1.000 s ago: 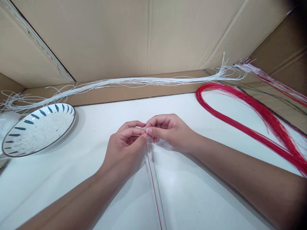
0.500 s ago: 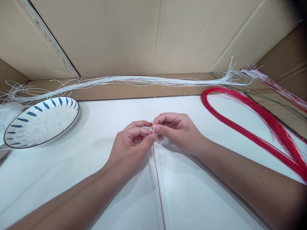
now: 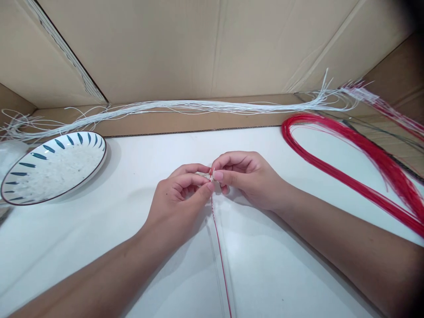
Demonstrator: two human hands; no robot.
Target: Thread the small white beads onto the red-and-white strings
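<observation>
Near the middle of the white tabletop (image 3: 139,265), my two hands meet fingertip to fingertip. My left hand (image 3: 185,187) pinches a thin red cord (image 3: 221,260) between thumb and fingers. From there the cord runs down toward the front edge, with a short twisted or knotted stretch just below the pinch. My right hand (image 3: 250,176) is closed, its thumb and index finger pinching at the cord's upper end, where a small pale piece shows between the fingertips. Fingers partly hide that piece, and its kind is too small to tell.
On the left stands an oval plate (image 3: 103,152) with blue leaf marks, holding small whitish bits. White cords (image 3: 198,106) lie along the cardboard wall (image 3: 159,48) at the back. A looped bundle of red cords (image 3: 344,174) rests at the right, with red-and-white strands (image 3: 380,104) behind it.
My right thumb and fingertips have shifted slightly at the cord's upper end, showing more of the red cord there. The view has tilted a little; the left hand keeps its pinch.
</observation>
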